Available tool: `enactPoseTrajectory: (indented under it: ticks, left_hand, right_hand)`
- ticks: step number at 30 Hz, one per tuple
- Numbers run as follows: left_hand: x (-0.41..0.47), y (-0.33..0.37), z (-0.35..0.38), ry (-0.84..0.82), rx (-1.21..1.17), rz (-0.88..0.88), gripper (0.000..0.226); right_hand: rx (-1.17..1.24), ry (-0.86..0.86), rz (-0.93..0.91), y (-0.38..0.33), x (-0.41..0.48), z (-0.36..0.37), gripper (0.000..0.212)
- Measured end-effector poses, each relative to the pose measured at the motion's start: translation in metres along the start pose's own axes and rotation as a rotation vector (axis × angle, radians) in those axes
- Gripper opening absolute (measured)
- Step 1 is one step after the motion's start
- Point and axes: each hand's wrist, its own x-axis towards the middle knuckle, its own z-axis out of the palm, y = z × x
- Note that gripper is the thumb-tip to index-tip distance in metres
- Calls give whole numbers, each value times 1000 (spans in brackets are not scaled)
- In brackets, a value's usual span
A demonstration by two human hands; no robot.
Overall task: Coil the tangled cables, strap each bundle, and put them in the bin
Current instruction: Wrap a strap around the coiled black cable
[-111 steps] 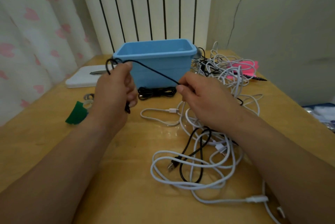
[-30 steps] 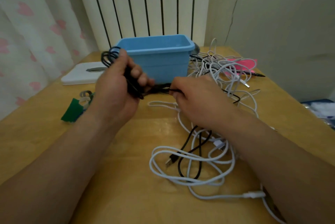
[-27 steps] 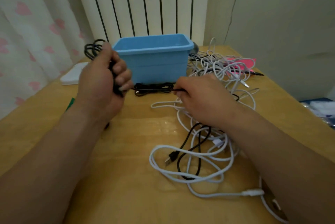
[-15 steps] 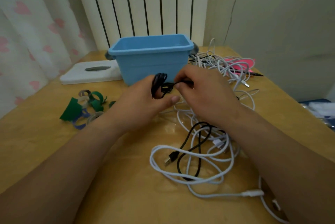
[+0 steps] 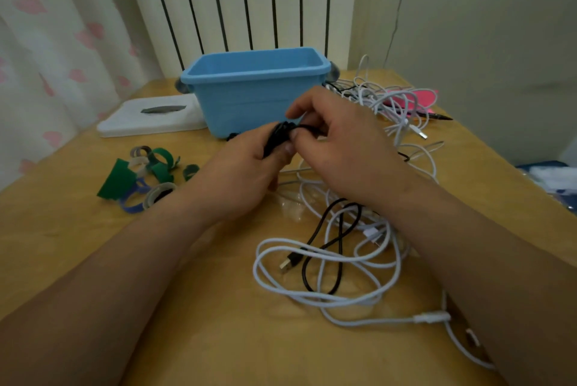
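Note:
My left hand (image 5: pixel 240 179) grips a small coil of black cable (image 5: pixel 276 139) in front of the blue bin (image 5: pixel 256 95). My right hand (image 5: pixel 343 148) meets it from the right and pinches the cable's loose end against the coil. A tangle of white and black cables (image 5: pixel 337 257) lies on the table under my right forearm, and another white tangle (image 5: pixel 390 101) sits right of the bin. Green, blue and grey straps (image 5: pixel 143 176) lie in a heap to the left.
A flat white box (image 5: pixel 150 117) lies left of the bin. A pink object (image 5: pixel 418 98) and a black pen (image 5: pixel 437 117) lie at the far right near the wall. A radiator stands behind the wooden table (image 5: pixel 203 323).
Over the earlier frames my left hand wound the black cable into a coil while my right fed it. Both hands have come together in front of the bin, holding the coil.

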Motion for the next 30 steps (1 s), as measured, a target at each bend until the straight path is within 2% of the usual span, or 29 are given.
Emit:
enactPoseTrajectory:
  ticks: [4, 8, 11, 15, 18, 19, 21, 24, 27, 30]
  left_hand:
    - [-5, -1, -4, 91, -153, -73, 26]
    - [2, -8, -32, 338, -679, -228, 27]
    - [5, -13, -36, 401, -933, -252, 28]
    - [4, -5, -12, 296, -973, -235, 17]
    - [3, 1, -6, 259, -946, -253, 47]
    - [4, 0, -7, 260, -928, -246, 48]
    - [3, 1, -8, 259, -920, -240, 35]
    - [5, 0, -11, 278, -1049, -246, 43]
    - [7, -3, -21, 311, -1226, -237, 46]
    - [6, -10, -44, 354, -1182, -243, 46]
  right_hand:
    - [-12, -39, 48, 6, -3, -4, 13]
    - [-48, -78, 105, 13, 0, -8, 13]
    - [-60, -61, 110, 11, 1, -3, 15]
    - [-73, -76, 45, 5, -3, 6, 13]
    - [-108, -136, -43, 1, -6, 11, 10]
    - [-115, -148, -67, 0, -6, 11, 10]
    - [-112, -159, -98, -1, -6, 11, 9]
    - [-129, -192, -79, -2, -6, 11, 13]
    - [-251, -238, -39, 1, -3, 9, 15]
    - [-335, -245, 5, 8, -1, 1, 14]
